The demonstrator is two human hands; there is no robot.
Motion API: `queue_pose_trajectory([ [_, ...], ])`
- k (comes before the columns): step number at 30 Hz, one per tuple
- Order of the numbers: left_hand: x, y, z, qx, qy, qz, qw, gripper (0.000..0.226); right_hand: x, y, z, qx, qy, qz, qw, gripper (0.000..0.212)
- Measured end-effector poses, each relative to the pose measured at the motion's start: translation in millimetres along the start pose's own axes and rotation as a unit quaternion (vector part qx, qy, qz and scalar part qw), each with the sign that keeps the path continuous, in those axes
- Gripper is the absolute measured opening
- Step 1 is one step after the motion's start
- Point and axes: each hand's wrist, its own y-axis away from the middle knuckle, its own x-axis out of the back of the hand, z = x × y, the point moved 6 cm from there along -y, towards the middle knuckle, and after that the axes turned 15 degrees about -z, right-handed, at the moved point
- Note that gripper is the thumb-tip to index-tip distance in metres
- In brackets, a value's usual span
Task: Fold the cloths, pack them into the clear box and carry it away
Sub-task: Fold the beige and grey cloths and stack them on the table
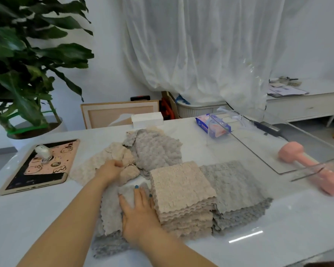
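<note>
While my right hand (pixel 139 211) lies flat, fingers straight, pressing the grey scalloped fleece cloth (pixel 110 212) at 6 o'clock on the white table (pixel 278 218), my left hand (pixel 112 170) has its fingers curled round a crumpled beige fleece cloth (pixel 123 155) at 11 o'clock. I judge the step to be drawing out the next cloth to fold. I would hold the right palm down as an anchor and lift only the beige piece, leaving the loose grey heap (pixel 154 149) at 12 o'clock undisturbed, then spread it flat before matching edges. The folded beige stack (pixel 181 187) and folded grey stack (pixel 231 185) sit touching at 3 o'clock. The clear acrylic box (pixel 258 156) stands at 2 o'clock, not yet packed.
</note>
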Motion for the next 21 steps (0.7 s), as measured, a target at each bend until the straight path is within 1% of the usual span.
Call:
queue_pose_trajectory([
  [1, 3, 1, 0, -0.011, 0.041, 0.021, 0.999, 0.033, -1, 0, 0, -0.002, 0.0, -0.001, 1.0, 0.054],
  [2, 9, 4, 2, -0.038, 0.088, 0.061, 0.994, 0.027, -1, -1, 1, -0.005, 0.005, -0.002, 1.0, 0.055],
  [5, 42, 35, 11, -0.104, 0.207, 0.177, 0.957, 0.014, 0, -3, 2, -0.019, 0.014, -0.003, 1.0, 0.056],
  [6, 52, 45, 14, -0.114, 0.218, 0.2, 0.948, 0.013, 0, -3, 3, -0.025, 0.02, -0.006, 0.999, 0.057],
  [7, 57, 56, 17, -0.114, 0.208, 0.209, 0.949, 0.014, 0, -4, 2, -0.034, 0.027, -0.014, 0.999, 0.058],
  [10, 56, 80, 18, -0.137, 0.156, 0.192, 0.959, 0.02, 2, -5, -3, -0.077, 0.085, -0.052, 0.992, 0.067],
  [13, 53, 94, 7, -0.164, 0.149, 0.157, 0.962, 0.036, 10, -6, -13, -0.122, 0.168, -0.071, 0.976, 0.07],
  [16, 55, 112, -10, -0.147, 0.204, 0.131, 0.959, 0.042, 16, -3, -26, -0.15, 0.219, -0.078, 0.961, 0.064],
  [19, 65, 133, -32, -0.135, 0.257, 0.15, 0.945, 0.043, 23, -2, -38, -0.17, 0.248, -0.093, 0.949, 0.062],
  [21, 73, 146, -58, -0.127, 0.286, 0.17, 0.934, 0.041, 37, -1, -47, -0.181, 0.258, -0.093, 0.944, 0.056],
])
